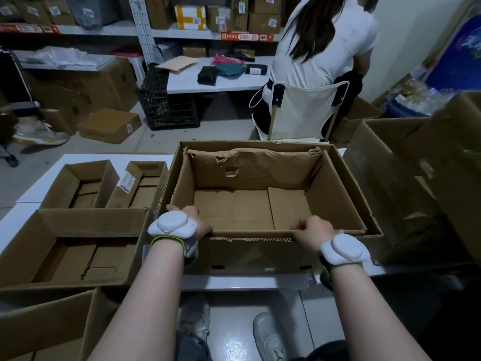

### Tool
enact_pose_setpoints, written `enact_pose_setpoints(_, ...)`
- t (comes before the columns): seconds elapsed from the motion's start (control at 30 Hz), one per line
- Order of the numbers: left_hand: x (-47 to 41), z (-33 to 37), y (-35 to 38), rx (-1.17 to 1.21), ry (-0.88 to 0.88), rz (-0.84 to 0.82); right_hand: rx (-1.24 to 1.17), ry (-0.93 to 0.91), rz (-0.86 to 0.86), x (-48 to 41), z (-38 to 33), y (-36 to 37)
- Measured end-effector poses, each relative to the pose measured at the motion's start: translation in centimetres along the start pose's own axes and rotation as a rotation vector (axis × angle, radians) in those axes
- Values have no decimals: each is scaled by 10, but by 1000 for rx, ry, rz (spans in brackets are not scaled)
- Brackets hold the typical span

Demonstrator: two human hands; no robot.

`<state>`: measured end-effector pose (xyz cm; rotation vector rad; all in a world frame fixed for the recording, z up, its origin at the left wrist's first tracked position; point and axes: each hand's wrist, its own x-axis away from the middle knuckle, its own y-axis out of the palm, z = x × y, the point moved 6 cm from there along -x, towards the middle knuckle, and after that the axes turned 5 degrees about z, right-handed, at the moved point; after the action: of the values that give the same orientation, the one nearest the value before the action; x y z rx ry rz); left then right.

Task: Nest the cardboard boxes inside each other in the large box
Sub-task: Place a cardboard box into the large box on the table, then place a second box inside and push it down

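Our left hand [194, 221] and right hand [308, 234] come nearest in the head view, the fingers [300, 226] of each curled over the near rim of the inner box [234, 209]. That box sits inside the large box [247, 252] on the tabletop [242, 282]. We judge the empty cardboard light but floppy, its far wall torn, so gripping the rim towards the corners should keep it square. A medium box [91, 221] and two small boxes [86, 191] stand to the left, probably just as light.

red shelf tag [247, 37]: "24", "2" | red shelf tag at left [29, 28]: "23", "2" | sticker [125, 181] on small cardboard box [149, 188]: too blurred to read
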<state>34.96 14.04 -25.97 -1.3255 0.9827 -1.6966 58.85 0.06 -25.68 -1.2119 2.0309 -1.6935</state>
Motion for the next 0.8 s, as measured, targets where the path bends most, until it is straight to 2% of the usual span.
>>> enact_pose_setpoints(0.23,18,-3,18,57,85,-23,37,-139,47,33,-25,13)
enact_pose_setpoints(0.33,30,1,33,-72,73,-18,29,-141,99,45,-29,22)
enact_pose_setpoints(0.47,44,6,37,-138,73,-36,127,-164,56,66,-26,41)
enact_pose_setpoints(0.63,61,-16,14,-226,280,-82,144,-155,-21,86,-24,33)
enact_pose_setpoints(0.73,68,-41,-3,-181,285,-59,227,-135,-92,96,-33,26)
enact_pose_setpoints(0.8,78,-59,-13,-188,265,-49,307,-185,-135,106,-51,22)
